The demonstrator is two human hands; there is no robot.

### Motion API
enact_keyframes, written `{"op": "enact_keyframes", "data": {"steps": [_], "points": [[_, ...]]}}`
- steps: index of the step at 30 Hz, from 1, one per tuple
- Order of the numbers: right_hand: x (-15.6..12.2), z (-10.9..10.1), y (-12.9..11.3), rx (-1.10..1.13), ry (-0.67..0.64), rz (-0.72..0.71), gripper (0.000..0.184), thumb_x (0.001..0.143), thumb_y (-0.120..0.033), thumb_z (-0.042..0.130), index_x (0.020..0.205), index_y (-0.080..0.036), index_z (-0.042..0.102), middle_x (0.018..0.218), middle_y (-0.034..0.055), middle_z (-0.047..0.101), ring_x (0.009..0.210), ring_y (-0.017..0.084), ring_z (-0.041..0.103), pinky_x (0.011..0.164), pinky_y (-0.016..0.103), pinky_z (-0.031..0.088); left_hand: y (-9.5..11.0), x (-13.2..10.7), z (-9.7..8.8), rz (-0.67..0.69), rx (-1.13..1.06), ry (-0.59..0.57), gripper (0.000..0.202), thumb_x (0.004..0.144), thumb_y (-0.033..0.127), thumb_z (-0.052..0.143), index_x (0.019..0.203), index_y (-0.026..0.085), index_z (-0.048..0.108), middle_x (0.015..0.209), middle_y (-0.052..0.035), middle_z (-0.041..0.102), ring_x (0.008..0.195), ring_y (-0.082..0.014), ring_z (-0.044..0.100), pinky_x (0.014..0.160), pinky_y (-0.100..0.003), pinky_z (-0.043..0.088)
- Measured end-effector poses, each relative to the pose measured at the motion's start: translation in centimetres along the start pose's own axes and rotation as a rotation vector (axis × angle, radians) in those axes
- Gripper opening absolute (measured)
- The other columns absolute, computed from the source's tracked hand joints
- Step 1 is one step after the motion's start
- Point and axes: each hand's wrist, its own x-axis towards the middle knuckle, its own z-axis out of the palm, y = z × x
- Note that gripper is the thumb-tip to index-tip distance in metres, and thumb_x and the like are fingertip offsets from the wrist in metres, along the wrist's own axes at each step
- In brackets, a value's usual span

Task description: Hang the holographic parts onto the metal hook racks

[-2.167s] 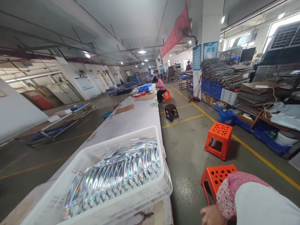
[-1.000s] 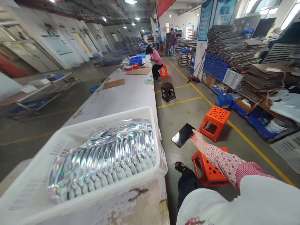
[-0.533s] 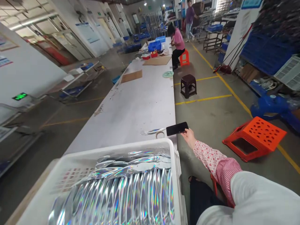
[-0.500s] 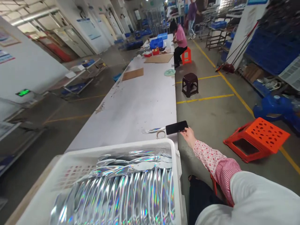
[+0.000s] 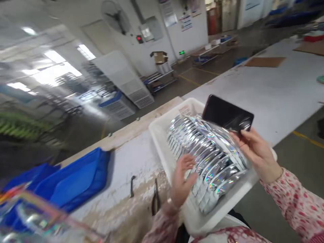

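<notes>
My right hand [image 5: 255,153] grips a black phone [image 5: 227,113] by its lower edge, above the far end of a white plastic crate [image 5: 162,135]. The crate holds several shiny holographic foil pouches [image 5: 207,155] stacked in a row. My left hand [image 5: 182,179] hovers over the near side of the crate, fingers spread and slightly curled, close to the pouches, holding nothing. Both sleeves are pink with a floral print.
The crate sits at the edge of a long white worktable [image 5: 273,84]. Blue trays [image 5: 76,179] lie to the left, with pliers [image 5: 155,199] and a small metal tool [image 5: 131,185] between them and the crate. Brown cardboard [image 5: 265,61] lies farther along.
The view has swung left. My right hand has brought the phone from the table's edge to above the crate. My left hand has come into view over the pouches.
</notes>
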Motion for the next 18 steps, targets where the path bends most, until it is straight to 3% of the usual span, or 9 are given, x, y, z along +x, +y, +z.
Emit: {"op": "enact_keyframes", "data": {"steps": [3,6,8,12,15,18], "points": [[-3.9,5.0,6.2,-0.067,-0.132,0.249,0.033,0.067,-0.011,0.075,0.096,-0.023,0.065,0.096,0.0005,0.071,0.083,0.016,0.07,0.081,0.033,0.06,-0.2,-2.0,-0.2,0.075,-0.128,-0.09,0.062,0.077,0.044,0.073,0.13,0.022,0.049,0.121,-0.0122,0.059,0.104,-0.0232,0.06,0.09,-0.038,0.051],[-7.6,7.2,11.6,-0.115,-0.17,0.361,0.04,0.064,-0.013,0.079,0.099,-0.025,0.065,0.098,-0.0012,0.071,0.083,0.016,0.069,0.079,0.033,0.06,-1.3,-3.9,-1.3,0.047,-0.156,0.062,0.044,0.086,0.049,0.061,0.118,0.019,0.053,0.107,-0.0108,0.064,0.095,-0.0208,0.062,0.086,-0.035,0.05],[-9.7,7.9,14.2,-0.144,-0.19,0.401,0.044,0.062,-0.014,0.081,0.101,-0.026,0.064,0.102,-0.0013,0.07,0.084,0.016,0.069,0.077,0.031,0.059,-2.0,-5.4,-3.4,-0.002,-0.114,0.206,0.04,0.088,0.052,0.056,0.106,0.017,0.058,0.096,-0.0093,0.066,0.087,-0.0198,0.062,0.083,-0.034,0.049],[-12.7,9.1,17.4,-0.281,-0.313,0.41,0.051,0.063,-0.02,0.083,0.109,-0.026,0.064,0.106,0.0011,0.069,0.093,0.016,0.065,0.08,0.028,0.055,-2.9,-7.9,-8.9,-0.046,-0.087,0.336,0.043,0.085,0.057,0.057,0.097,0.016,0.063,0.09,-0.0079,0.068,0.085,-0.0207,0.063,0.08,-0.033,0.05],[-13.6,9.7,18.7,-0.385,-0.431,0.369,0.053,0.064,-0.029,0.085,0.112,-0.023,0.063,0.105,0.0028,0.068,0.094,0.016,0.063,0.078,0.025,0.052,-3.3,-9.2,-12.4,-0.08,-0.067,0.294,0.046,0.082,0.059,0.058,0.094,0.015,0.065,0.087,-0.0081,0.069,0.081,-0.0211,0.063,0.078,-0.033,0.05],[-13.9,9.8,19.2,-0.432,-0.493,0.408,0.052,0.066,-0.049,0.081,0.105,-0.019,0.065,0.091,0.003,0.067,0.077,0.014,0.061,0.064,0.024,0.05,-3.9,-10.0,-15.1,-0.107,0.034,0.206,0.052,0.078,0.064,0.059,0.091,0.014,0.066,0.086,-0.0098,0.07,0.083,-0.0234,0.064,0.08,-0.034,0.049]]}}
